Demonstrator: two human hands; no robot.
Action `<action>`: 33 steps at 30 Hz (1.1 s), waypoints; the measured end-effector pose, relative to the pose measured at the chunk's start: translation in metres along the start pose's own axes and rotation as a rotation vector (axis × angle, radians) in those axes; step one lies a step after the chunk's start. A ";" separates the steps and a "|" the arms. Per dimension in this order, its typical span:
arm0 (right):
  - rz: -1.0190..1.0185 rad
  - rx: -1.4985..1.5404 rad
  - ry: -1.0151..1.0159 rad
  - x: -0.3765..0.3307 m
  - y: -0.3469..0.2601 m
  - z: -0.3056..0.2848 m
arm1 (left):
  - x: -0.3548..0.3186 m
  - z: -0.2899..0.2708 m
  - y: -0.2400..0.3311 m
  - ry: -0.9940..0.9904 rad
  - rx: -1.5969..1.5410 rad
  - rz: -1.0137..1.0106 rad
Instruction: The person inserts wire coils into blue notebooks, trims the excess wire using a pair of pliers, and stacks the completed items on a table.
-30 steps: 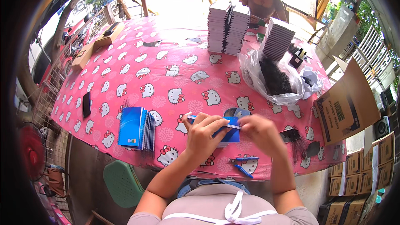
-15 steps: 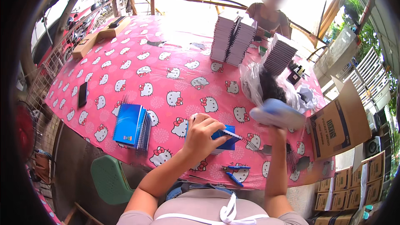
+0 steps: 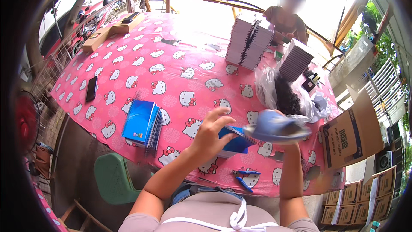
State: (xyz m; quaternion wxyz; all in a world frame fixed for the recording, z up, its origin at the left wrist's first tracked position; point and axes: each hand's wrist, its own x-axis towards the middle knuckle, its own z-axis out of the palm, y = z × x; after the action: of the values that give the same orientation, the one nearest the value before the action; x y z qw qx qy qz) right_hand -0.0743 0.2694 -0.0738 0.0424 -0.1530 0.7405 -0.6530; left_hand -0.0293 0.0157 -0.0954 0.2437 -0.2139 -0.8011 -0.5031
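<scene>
My left hand (image 3: 211, 129) is closed on a blue spiral notebook (image 3: 235, 147), thumb and fingers near its dark coil. The notebook lies at the table's near edge, partly under my hand, its coil pointing right. My right hand (image 3: 292, 147) holds up a blue slipper (image 3: 274, 125) with a pale sole, just above and right of the coil; the slipper hides most of the fingers. Blue-handled pliers (image 3: 245, 179) lie in front of my body. To the left sits a stack of blue spiral notebooks (image 3: 140, 122).
Tall stacks of coil-bound notebooks (image 3: 249, 43) stand far right, before a seated person (image 3: 285, 21). Nearby are a plastic bag (image 3: 267, 88) with black material and an open cardboard box (image 3: 352, 137). A phone (image 3: 91, 89) lies left on the pink tablecloth (image 3: 171, 111); a green chair (image 3: 115, 178) stands below.
The slipper has come down and left, nearer the notebook's coil. My left hand stays at the notebook, its fingers slightly raised. The whole view has shifted a little.
</scene>
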 end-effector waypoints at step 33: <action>0.101 -1.017 0.035 -0.191 0.107 0.075 | -0.067 0.013 -0.009 -0.011 -0.032 0.179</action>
State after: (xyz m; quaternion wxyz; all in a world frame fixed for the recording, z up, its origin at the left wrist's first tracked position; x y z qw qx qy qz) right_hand 0.1078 0.2623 -0.2160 -0.0183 -0.1072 0.9717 -0.2098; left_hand 0.0161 0.0173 -0.1465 0.2799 -0.2911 -0.7719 -0.4910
